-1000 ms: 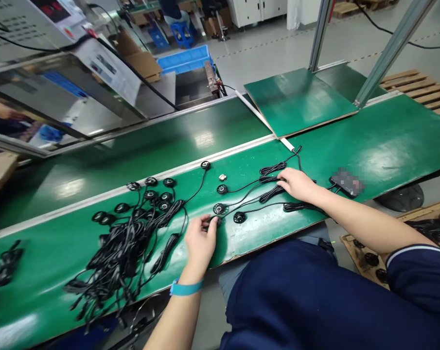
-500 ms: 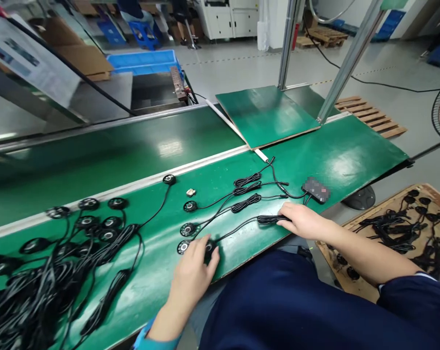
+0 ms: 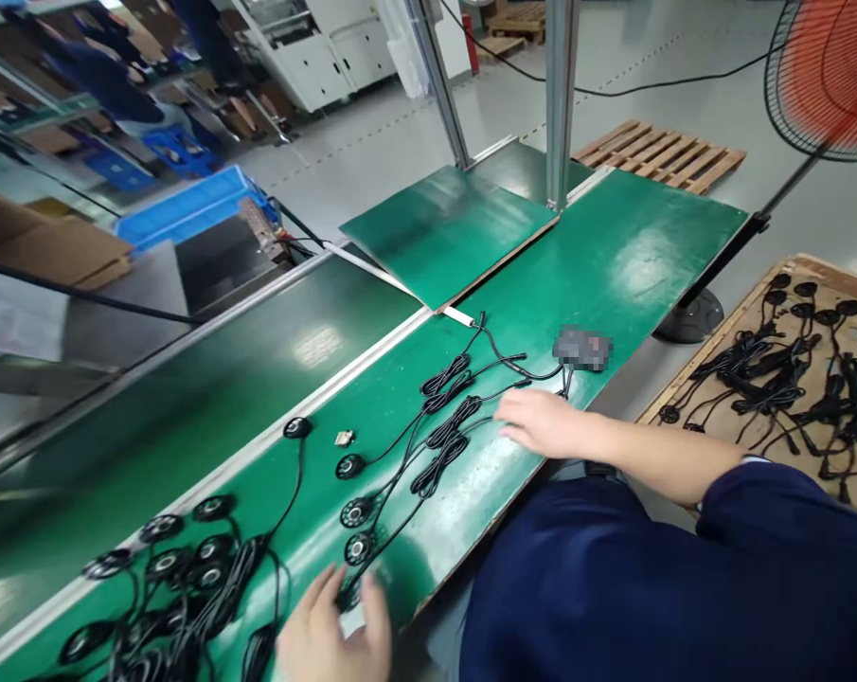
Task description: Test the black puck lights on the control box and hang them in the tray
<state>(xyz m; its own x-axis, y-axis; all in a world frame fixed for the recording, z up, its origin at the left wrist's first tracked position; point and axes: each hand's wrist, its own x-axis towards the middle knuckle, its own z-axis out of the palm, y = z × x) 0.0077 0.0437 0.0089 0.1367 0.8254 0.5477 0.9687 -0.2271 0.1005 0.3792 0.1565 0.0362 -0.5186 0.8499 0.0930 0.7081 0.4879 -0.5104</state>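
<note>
Left hand open, fingers spread over the nearest black disc at the green tabletop edge. Right hand flat and open, fingertips beside the bundled cables, near a small black box.

Head camera looks forward and down, close over the green workbench.

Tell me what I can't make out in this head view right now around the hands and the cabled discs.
- Left hand: cut off by the bottom edge; it covers the nearest disc, so grip is unclear.
- Right hand: fingertips motion-blurred; contact with the cable ends is uncertain.
- Black box: pixelated, no detail.
- Small part: too small to identify.
- Cable heap: cut off by the bottom-left edge.
</note>
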